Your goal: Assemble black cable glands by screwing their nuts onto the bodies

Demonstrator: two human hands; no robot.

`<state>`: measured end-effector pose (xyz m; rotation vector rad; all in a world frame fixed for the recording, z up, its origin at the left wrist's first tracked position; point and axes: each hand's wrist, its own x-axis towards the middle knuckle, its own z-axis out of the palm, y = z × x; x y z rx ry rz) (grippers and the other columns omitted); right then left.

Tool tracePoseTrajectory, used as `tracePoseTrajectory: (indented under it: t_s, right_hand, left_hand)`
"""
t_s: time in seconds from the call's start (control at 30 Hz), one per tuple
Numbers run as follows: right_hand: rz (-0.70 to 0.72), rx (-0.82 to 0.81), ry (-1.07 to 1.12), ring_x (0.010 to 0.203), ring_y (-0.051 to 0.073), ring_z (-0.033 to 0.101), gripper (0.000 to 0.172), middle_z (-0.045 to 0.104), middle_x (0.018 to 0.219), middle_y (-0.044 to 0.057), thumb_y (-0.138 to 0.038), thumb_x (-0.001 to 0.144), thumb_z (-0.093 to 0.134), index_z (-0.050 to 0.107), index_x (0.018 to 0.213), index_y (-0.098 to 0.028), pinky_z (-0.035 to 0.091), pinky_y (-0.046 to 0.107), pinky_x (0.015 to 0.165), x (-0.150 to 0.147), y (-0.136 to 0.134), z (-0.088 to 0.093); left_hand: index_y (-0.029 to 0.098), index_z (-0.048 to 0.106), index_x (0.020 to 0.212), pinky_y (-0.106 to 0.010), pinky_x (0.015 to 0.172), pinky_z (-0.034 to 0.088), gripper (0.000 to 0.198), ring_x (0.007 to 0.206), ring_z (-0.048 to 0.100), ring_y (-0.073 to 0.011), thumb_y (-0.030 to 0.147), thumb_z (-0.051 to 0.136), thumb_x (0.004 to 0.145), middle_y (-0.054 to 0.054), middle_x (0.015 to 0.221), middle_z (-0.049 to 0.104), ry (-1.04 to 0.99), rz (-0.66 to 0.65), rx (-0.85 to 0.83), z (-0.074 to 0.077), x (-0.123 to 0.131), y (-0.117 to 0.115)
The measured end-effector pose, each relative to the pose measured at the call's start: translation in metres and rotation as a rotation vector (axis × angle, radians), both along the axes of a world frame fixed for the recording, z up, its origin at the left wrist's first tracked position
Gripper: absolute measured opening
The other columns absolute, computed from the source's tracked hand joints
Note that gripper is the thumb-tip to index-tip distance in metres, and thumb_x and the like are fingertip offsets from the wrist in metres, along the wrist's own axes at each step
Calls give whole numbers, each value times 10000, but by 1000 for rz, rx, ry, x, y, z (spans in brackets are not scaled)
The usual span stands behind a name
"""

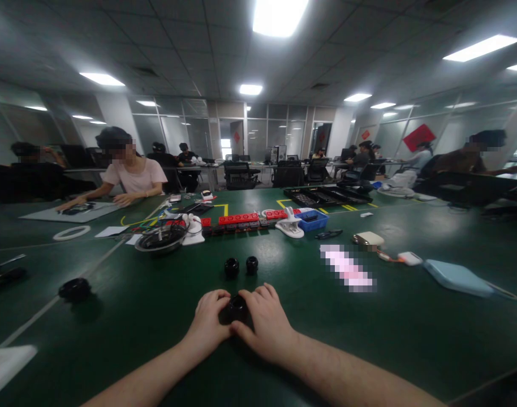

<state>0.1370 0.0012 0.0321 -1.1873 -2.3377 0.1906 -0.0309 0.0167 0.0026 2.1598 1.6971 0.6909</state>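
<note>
Between my two hands is a round black part (237, 307) with an opening in its top, low over the green table (177, 379). My left hand (210, 319) grips its left side, and my right hand (267, 322) holds its right side with the thumb at the near edge. Just beyond my fingers stand two similar black parts, one on the left (232, 268) and one on the right (251, 265). Another black part (75, 290) lies farther to the left, by a pale line on the table.
Ahead are a row of red blocks (238, 220), a blue basket (311, 220), a white clip-like stand (290, 224) and a round metal tray (160, 240). A light blue case (457, 277) lies right. A person (133, 172) works at the far left.
</note>
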Motion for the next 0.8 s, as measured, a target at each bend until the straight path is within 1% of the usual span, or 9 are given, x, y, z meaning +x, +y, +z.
tracePoseTrajectory:
  t_s: [0.17, 0.37, 0.53, 0.8]
  right_hand:
    - [-9, -7, 2, 902, 215, 428, 429, 557, 936, 59, -401, 732, 548, 463, 1089, -179, 229, 400, 923, -1, 1, -1]
    - [-14, -20, -5, 901, 210, 427, 404, 554, 932, 52, -398, 738, 542, 459, 1075, -192, 229, 392, 912, -2, 2, 0]
    - [-21, -23, 7, 884, 212, 429, 387, 550, 919, 48, -394, 730, 552, 470, 1054, -198, 254, 387, 889, -2, 2, 1]
    - [-19, -19, 6, 882, 209, 428, 370, 545, 917, 44, -399, 734, 548, 471, 1038, -203, 248, 387, 888, -2, 1, 1]
  left_hand:
    - [209, 623, 889, -384, 889, 354, 321, 1008, 439, -245, 271, 634, 575, -50, 1012, 526, -1, -16, -9, 1, 0, 0]
    - [220, 620, 899, -401, 888, 355, 321, 1023, 431, -255, 301, 629, 589, -46, 1028, 518, -32, -41, -46, 2, -1, 0]
    - [218, 619, 897, -385, 894, 349, 331, 1004, 443, -244, 249, 632, 567, -43, 1002, 533, -8, -65, -5, 0, -1, 1]
    - [226, 626, 877, -379, 889, 354, 302, 1004, 449, -246, 254, 628, 576, -45, 995, 545, -9, -73, 22, 0, 0, 0]
